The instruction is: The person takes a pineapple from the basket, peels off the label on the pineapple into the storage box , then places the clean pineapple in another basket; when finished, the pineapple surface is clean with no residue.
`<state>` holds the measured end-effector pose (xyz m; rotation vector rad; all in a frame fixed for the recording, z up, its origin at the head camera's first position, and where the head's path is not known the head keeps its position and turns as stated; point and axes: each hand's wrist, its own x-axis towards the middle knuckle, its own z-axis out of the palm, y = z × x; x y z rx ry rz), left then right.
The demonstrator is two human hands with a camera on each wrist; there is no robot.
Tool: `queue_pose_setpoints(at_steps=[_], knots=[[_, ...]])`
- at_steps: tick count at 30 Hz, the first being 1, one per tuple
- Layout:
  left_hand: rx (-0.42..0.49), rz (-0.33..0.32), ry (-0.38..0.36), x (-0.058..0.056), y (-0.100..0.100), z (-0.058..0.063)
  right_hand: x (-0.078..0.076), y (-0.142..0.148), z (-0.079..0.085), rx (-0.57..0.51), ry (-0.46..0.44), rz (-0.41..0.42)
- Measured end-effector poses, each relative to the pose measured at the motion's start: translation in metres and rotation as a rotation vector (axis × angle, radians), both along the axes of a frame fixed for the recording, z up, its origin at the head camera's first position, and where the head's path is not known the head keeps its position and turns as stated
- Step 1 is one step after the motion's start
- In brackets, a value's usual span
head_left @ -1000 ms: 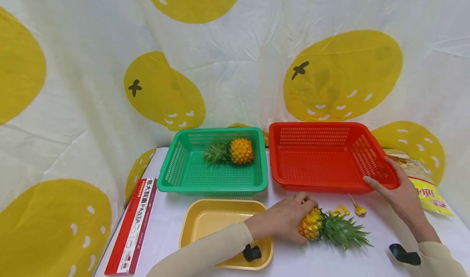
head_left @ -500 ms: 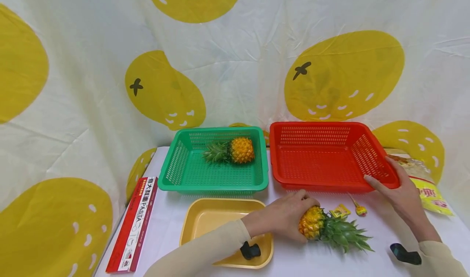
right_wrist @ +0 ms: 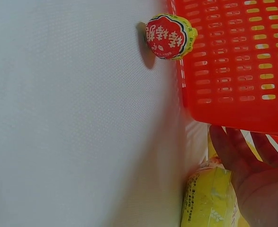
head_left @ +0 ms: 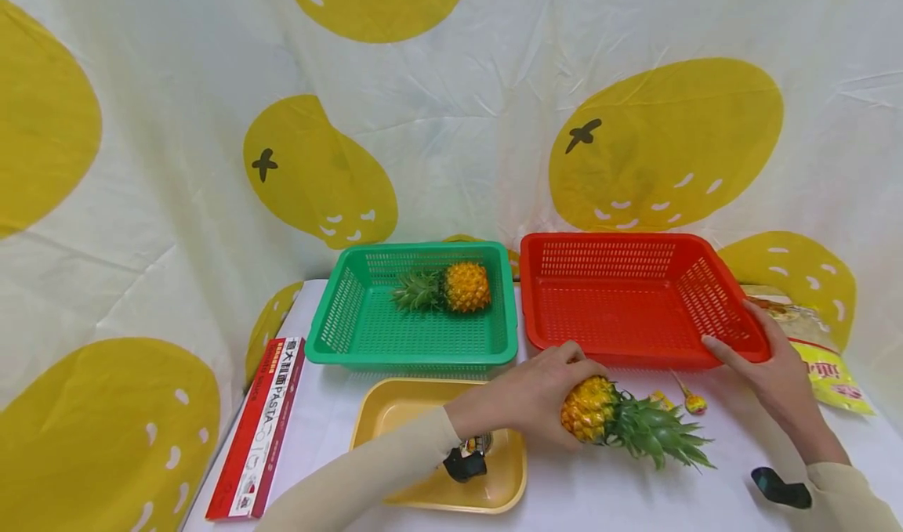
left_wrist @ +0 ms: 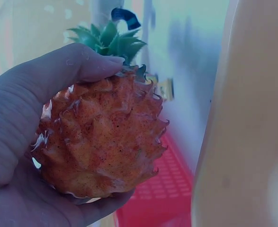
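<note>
My left hand grips a small pineapple by its base, the leafy crown pointing right. In the left wrist view the thumb lies along one side of the pineapple and the fingers curl round the other. My right hand holds the front right corner of a red plastic basket, thumb over the rim and fingers along the outer side. Inside the green basket lies a second pineapple. The right wrist view has the fingers against the red basket's wall.
A lollipop and a yellow-wrapped candy lie before the red basket. The yellow tray sits under my left forearm. A pasta box lies far left; a yellow food bag is beyond my right hand.
My left hand has raised the pineapple slightly and shifted it left, and it now partly covers the wrapped candy. The right hand stays at the red basket's corner.
</note>
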<state>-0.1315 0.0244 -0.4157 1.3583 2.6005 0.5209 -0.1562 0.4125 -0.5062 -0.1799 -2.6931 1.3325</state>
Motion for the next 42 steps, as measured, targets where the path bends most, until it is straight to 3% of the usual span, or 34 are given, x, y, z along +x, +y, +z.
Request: queue_pose_setpoints(at_steps=[11,17,24,31,42], knots=[[0.096,0.008,-0.048,-0.005,-0.024,0.017,0.001,0.0,0.0,-0.005,-0.007,-0.003],[0.142,-0.005,-0.033,-0.009,-0.036,0.031,0.004,0.0,-0.002,0.002,-0.026,-0.017],[0.204,0.042,0.0,-0.02,-0.056,0.045,0.0,-0.002,0.0,0.001,-0.021,-0.016],[0.254,0.07,-0.006,-0.031,-0.082,0.051,0.0,-0.002,0.002,0.01,-0.024,-0.02],[0.311,0.187,0.023,-0.042,-0.135,0.052,0.002,-0.002,0.003,0.004,-0.02,-0.011]])
